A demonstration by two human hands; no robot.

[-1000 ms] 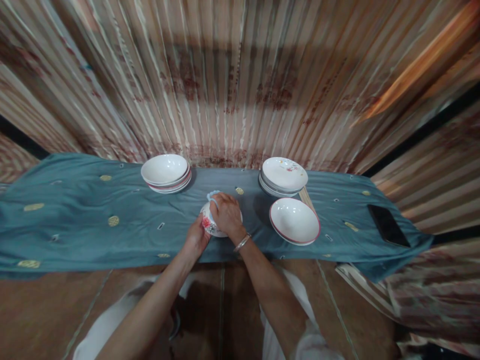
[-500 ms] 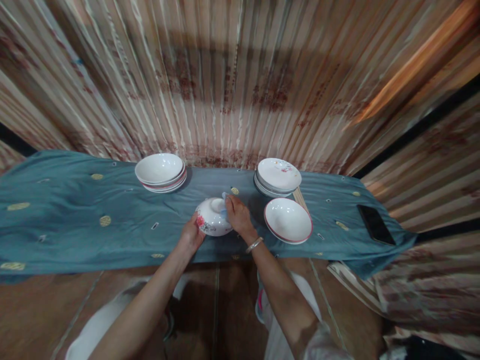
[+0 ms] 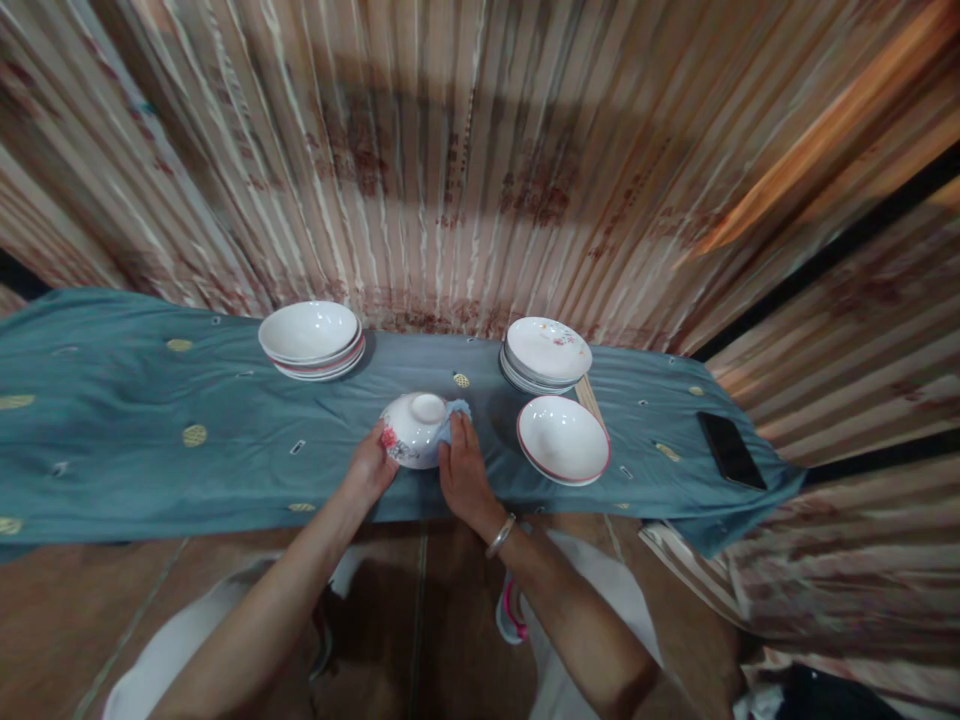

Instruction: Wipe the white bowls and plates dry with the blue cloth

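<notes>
From my remote seat, I watch the left hand (image 3: 371, 464) clamp the rim of a floral bowl (image 3: 412, 438) between the hands; the right hand (image 3: 466, 475) presses a blue cloth (image 3: 460, 407) on it. I'd steady it and wipe lightly round the curve. Foot up, mouth down, round: no long axis.

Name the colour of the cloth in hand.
The cloth is pale blue, clearest in the head view.
</notes>
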